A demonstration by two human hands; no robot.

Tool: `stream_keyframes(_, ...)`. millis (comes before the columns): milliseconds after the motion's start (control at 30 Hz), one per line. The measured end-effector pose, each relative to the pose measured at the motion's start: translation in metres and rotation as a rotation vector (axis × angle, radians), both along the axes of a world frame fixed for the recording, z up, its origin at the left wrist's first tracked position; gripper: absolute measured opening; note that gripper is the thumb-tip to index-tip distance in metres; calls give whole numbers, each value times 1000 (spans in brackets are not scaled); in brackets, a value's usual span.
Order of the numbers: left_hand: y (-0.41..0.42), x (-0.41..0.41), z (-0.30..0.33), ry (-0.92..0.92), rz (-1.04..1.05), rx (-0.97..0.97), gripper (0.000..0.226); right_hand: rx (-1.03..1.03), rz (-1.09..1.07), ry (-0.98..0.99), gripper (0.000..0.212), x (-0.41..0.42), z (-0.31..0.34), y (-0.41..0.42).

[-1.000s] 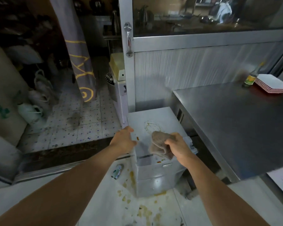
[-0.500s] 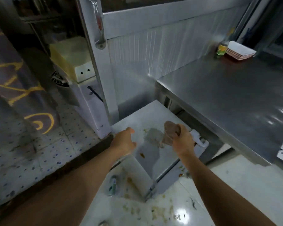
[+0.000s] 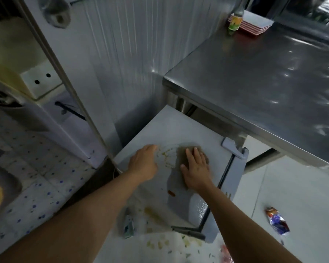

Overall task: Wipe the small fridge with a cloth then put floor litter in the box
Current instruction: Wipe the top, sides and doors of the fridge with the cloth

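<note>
The small grey fridge (image 3: 180,128) stands low between a ribbed wall and a steel table. Its top carries a ring of brown stains and a red smear near the front. A brown cloth (image 3: 180,156) lies flat on the top, and my right hand (image 3: 196,168) presses down on it with spread fingers. My left hand (image 3: 143,163) rests on the top's left part, fingers loosely curled, holding nothing. On the floor lie a shiny snack wrapper (image 3: 277,221) at the right and a small greenish packet (image 3: 128,224) by the fridge's left side. No box is in view.
A steel table (image 3: 264,82) overhangs the fridge's right side, bearing a bottle (image 3: 235,19) and stacked red-and-white plates (image 3: 253,23). A metal door frame (image 3: 68,88) stands at the left. Food crumbs and stains (image 3: 163,243) spread over the white floor in front.
My view has dropped closer over the fridge. The right hand lowered the bunched cloth and now flattens it on the top. The left hand moved forward onto the top.
</note>
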State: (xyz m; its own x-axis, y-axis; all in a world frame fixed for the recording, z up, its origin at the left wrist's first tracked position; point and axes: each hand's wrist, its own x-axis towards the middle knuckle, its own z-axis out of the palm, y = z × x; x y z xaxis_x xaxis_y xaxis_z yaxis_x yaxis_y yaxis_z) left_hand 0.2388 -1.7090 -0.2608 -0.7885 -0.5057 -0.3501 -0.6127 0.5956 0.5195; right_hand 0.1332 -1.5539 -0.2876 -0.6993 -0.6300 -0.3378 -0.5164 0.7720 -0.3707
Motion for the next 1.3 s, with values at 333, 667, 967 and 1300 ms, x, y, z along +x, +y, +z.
stream_keyframes(333, -40, -65, -36, -80, -60, -204, 66, -8, 63, 274, 57, -61, -39, -21)
stream_keyframes(667, -59, -69, -45, -23, -79, -263, 54, 22, -65, 302, 56, -116, -32, -61)
stream_keyframes(967, -88, -59, -41, -59, -271, -250, 62, -67, 280, 244, 58, -35, -33, -70)
stream_keyframes(1300, -97, -46, -52, 24, -305, -200, 66, -60, 73, 308, 55, -60, -38, -117)
